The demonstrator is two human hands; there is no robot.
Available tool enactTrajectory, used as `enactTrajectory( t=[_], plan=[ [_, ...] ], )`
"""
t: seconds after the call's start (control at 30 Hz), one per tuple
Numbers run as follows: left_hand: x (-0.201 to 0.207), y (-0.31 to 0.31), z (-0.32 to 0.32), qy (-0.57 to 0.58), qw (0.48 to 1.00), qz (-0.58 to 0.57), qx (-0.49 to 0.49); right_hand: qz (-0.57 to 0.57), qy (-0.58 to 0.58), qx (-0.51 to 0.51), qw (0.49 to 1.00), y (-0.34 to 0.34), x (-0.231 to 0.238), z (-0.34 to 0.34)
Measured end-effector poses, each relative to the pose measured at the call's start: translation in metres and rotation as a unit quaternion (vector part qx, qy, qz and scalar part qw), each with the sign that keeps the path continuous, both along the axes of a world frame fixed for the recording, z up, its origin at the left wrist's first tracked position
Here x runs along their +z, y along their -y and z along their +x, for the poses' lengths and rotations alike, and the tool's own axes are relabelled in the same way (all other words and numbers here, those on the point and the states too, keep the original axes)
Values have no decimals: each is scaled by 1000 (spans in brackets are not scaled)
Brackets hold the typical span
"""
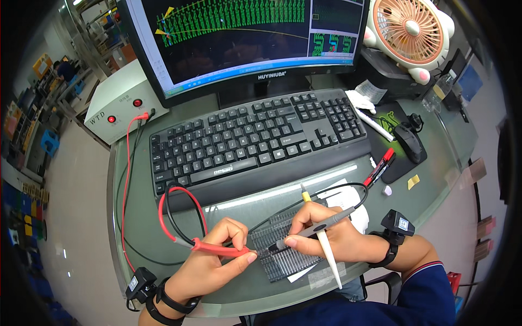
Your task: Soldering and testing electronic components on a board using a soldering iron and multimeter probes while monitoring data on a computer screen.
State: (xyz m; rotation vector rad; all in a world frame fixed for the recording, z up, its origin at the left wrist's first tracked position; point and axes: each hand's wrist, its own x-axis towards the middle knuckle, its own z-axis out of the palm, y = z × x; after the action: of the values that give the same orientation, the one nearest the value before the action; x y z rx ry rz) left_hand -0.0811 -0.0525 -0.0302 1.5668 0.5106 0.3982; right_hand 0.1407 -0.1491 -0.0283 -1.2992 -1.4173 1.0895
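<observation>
My left hand is closed around a red test probe, its tip pointing right at a grey panel of narrow circuit strips. My right hand pinches a grey-and-black test probe angled down-left at the same panel. Both probe tips are close together over the panel; whether they touch it I cannot tell. A slim white pen-like tool with a yellow band is also tucked between the right hand's fingers, tilted. Red and black leads loop up from the probes.
A black keyboard lies behind my hands, below a monitor showing green circuit traces. A white tester box with a red lead stands left. To the right are a mouse, markers and a pink-and-white fan.
</observation>
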Motion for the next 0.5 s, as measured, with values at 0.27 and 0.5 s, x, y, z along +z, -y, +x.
enactTrajectory(
  t=[0.27, 0.5],
  plan=[
    [-2, 1, 0, 9, 1000, -13, 4, 9, 34, 7, 999, 1, 2, -1],
    [-3, 0, 0, 10, 1000, -24, 6, 29, 44, 5, 999, -1, 0, -2]
  ],
)
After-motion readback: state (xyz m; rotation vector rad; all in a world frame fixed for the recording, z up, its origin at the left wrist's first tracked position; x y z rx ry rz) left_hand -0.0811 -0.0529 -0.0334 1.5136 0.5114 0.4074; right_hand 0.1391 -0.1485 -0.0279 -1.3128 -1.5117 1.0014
